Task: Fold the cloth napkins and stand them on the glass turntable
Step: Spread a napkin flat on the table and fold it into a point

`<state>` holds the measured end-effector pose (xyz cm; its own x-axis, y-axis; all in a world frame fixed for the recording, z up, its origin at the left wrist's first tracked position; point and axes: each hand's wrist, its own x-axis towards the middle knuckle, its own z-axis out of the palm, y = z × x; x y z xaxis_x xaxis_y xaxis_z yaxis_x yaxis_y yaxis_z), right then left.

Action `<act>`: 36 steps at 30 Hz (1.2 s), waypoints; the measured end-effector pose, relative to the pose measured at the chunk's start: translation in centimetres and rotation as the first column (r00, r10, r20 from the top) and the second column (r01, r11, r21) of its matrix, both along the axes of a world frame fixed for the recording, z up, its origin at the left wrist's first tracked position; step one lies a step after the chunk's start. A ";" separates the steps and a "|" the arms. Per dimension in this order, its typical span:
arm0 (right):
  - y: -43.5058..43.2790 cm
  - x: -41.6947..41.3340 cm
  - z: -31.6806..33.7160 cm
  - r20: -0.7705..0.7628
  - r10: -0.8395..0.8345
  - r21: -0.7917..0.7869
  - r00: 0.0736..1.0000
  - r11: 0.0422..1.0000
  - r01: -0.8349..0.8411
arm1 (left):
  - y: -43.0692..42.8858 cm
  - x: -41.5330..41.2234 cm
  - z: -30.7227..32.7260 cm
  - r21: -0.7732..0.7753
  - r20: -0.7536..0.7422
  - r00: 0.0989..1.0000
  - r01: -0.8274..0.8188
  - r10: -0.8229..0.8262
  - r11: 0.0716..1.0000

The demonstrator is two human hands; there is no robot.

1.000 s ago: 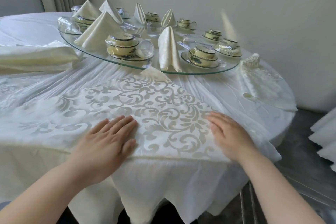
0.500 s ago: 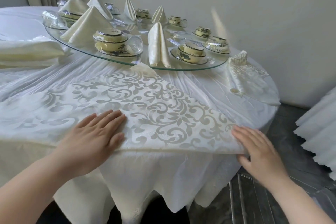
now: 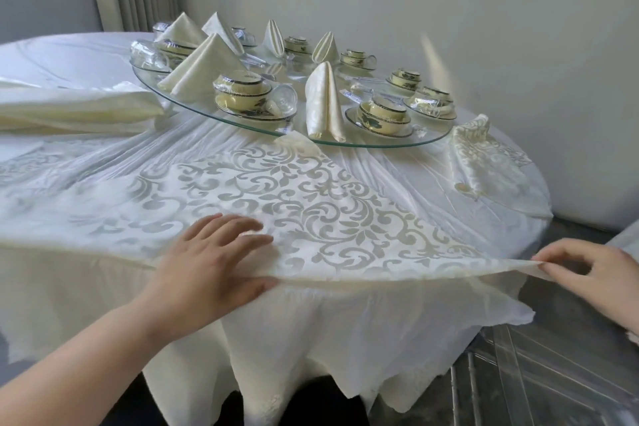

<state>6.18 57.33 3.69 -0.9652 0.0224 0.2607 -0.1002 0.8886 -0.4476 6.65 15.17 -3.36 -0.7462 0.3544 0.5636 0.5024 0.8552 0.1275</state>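
A large cream napkin with a scroll pattern (image 3: 276,204) lies spread flat on the round table's near side. My left hand (image 3: 214,263) rests on its near edge, fingers straight on top and thumb under the fold. My right hand (image 3: 587,273) pinches the napkin's right corner and lifts it just off the table's edge. The glass turntable (image 3: 193,107) stands behind, with several folded napkins upright on it; the nearest folded napkin (image 3: 323,104) is at its front rim.
Cups and saucers (image 3: 380,114) wrapped in film ring the turntable. A stack of unfolded napkins (image 3: 76,107) lies at the left, and a crumpled napkin (image 3: 484,156) at the right. The table's edge drops off close to my hands; a wall stands behind.
My right hand slid right along the napkin's near edge, off the table, and took its corner in a pinch. My left hand stayed on the napkin and hooked its thumb under the edge.
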 end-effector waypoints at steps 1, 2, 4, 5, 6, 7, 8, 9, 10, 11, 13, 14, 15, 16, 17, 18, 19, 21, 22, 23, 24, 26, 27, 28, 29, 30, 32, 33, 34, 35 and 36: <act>0.1 -0.1 0.1 -0.033 -0.016 0.000 0.999 1.000 0.016 | 0.2 0.4 0.1 0.036 -0.056 0.998 0.019 -0.017 0.999; 0.2 -0.2 0.1 -0.055 -0.038 -0.024 0.998 0.999 0.037 | 0.5 0.7 0.0 0.054 -0.120 0.992 0.036 -0.029 0.998; 0.4 -0.3 0.5 -0.100 -0.061 -0.102 0.993 0.994 0.051 | 1.0 1.1 -0.3 0.055 -0.224 0.974 0.058 -0.044 0.997; 0.5 -0.2 0.8 -0.113 -0.051 -0.155 0.992 0.987 0.033 | 1.2 1.3 -0.5 0.054 -0.252 0.967 0.063 -0.048 0.997; 0.6 -0.1 1.1 -0.115 -0.064 -0.191 0.991 0.981 0.041 | 1.3 1.4 -0.6 0.056 -0.269 0.962 0.067 -0.050 0.996; 0.2 0.0 1.6 -0.151 -0.059 -0.207 0.987 0.978 0.027 | 1.3 1.4 -0.7 0.062 -0.277 0.960 0.066 -0.046 0.996; 0.0 0.3 2.2 -0.181 -0.044 -0.211 0.983 0.978 0.005 | 1.3 1.5 -0.8 0.072 -0.289 0.956 0.065 -0.042 0.995; -0.6 0.6 2.9 -0.214 -0.054 -0.228 0.975 0.974 0.004 | 1.3 1.6 -0.8 0.080 -0.285 0.957 0.071 -0.045 0.994; -0.5 0.8 3.6 -0.157 -0.085 -0.286 0.984 0.958 0.037 | 1.3 1.9 -0.7 0.090 -0.282 0.958 0.085 -0.057 0.992; 0.3 0.8 3.6 -0.147 -0.107 -0.262 0.983 0.963 0.066 | 1.3 2.3 -0.6 0.097 -0.276 0.958 0.105 -0.074 0.990; 0.1 0.4 4.5 -0.268 -0.150 -0.281 0.952 0.957 0.072 | 1.1 3.1 -0.5 0.108 -0.256 0.960 0.149 -0.117 0.983; -0.9 0.6 5.5 -0.303 -0.139 -0.314 0.943 0.949 0.039 | 0.9 3.5 -0.4 0.116 -0.237 0.962 0.168 -0.137 0.979; -2.2 0.2 6.2 -0.346 -0.125 -0.335 0.930 0.942 0.002 | 0.7 3.8 -0.4 0.121 -0.211 0.966 0.180 -0.152 0.976; -3.5 -0.6 6.8 -0.349 -0.113 -0.351 0.930 0.936 -0.017 | 0.5 4.1 -0.5 0.124 -0.184 0.970 0.184 -0.159 0.975; -4.9 -1.4 7.3 -0.344 -0.080 -0.365 0.936 0.929 -0.055 | 0.4 4.3 -0.4 0.124 -0.145 0.976 0.183 -0.165 0.975; -6.6 -2.1 7.6 -0.323 -0.055 -0.390 0.945 0.917 -0.081 | 0.3 4.4 -0.4 0.126 -0.107 0.980 0.182 -0.169 0.975; -8.2 -3.2 7.8 -0.314 -0.032 -0.388 0.949 0.916 -0.097 | 0.1 4.4 -0.3 0.135 -0.069 0.983 0.179 -0.171 0.975; -11.2 -5.6 7.6 -0.270 0.014 -0.381 0.963 0.917 -0.120 | -0.1 4.1 -0.1 0.168 -0.007 0.985 0.169 -0.170 0.971; -12.6 -7.0 7.2 -0.233 0.027 -0.370 0.972 0.922 -0.114 | -0.1 3.9 0.1 0.186 0.007 0.987 0.158 -0.162 0.970; -14.0 -8.4 6.7 -0.199 0.045 -0.339 0.979 0.934 -0.112 | 0.0 3.4 0.4 0.200 0.019 0.989 0.138 -0.145 0.970; -15.6 -9.7 6.2 -0.163 0.067 -0.299 0.984 0.947 -0.114 | 0.1 2.9 0.7 0.215 0.021 0.992 0.114 -0.121 0.970; -18.4 -12.2 4.8 -0.073 0.092 -0.237 0.993 0.966 -0.107 | 0.5 1.6 1.1 0.224 0.057 0.995 0.070 -0.085 0.972; -19.7 -13.3 4.1 -0.028 0.085 -0.219 0.996 0.972 -0.089 | 0.9 1.1 1.5 0.209 0.109 0.992 0.047 -0.071 0.977; -20.8 -14.4 3.3 0.010 0.073 -0.206 0.997 0.976 -0.069 | 1.2 0.6 1.9 0.190 0.180 0.982 0.022 -0.057 0.981; -21.7 -15.3 2.5 0.047 0.066 -0.194 0.997 0.979 -0.056 | 1.4 0.0 2.2 0.178 0.236 0.971 -0.007 -0.035 0.984; -22.5 -16.0 1.7 0.074 0.063 -0.189 0.995 0.981 -0.048 | 1.5 -0.5 1.9 0.174 0.253 0.968 -0.048 0.003 0.984; -23.7 -17.2 0.6 0.113 0.040 -0.171 0.993 0.985 -0.020 | 1.4 -1.2 1.0 0.139 0.334 0.942 -0.083 0.032 0.987; -24.2 -17.6 0.2 0.121 0.024 -0.160 0.992 0.987 -0.004 | 1.4 -1.3 0.9 0.094 0.349 0.937 -0.064 0.028 0.993; -24.6 -18.0 -0.2 0.128 0.013 -0.153 0.992 0.988 0.007 | 1.4 -1.3 1.0 0.057 0.364 0.931 -0.045 0.021 0.997; -24.8 -18.4 -0.5 0.137 0.002 -0.153 0.991 0.988 0.020 | 1.4 -1.3 0.9 0.029 0.378 0.925 -0.035 0.022 0.999; -24.9 -18.8 -0.8 0.149 -0.003 -0.162 0.989 0.986 0.028 | 1.4 -1.3 1.0 0.015 0.389 0.921 -0.026 0.018 1.000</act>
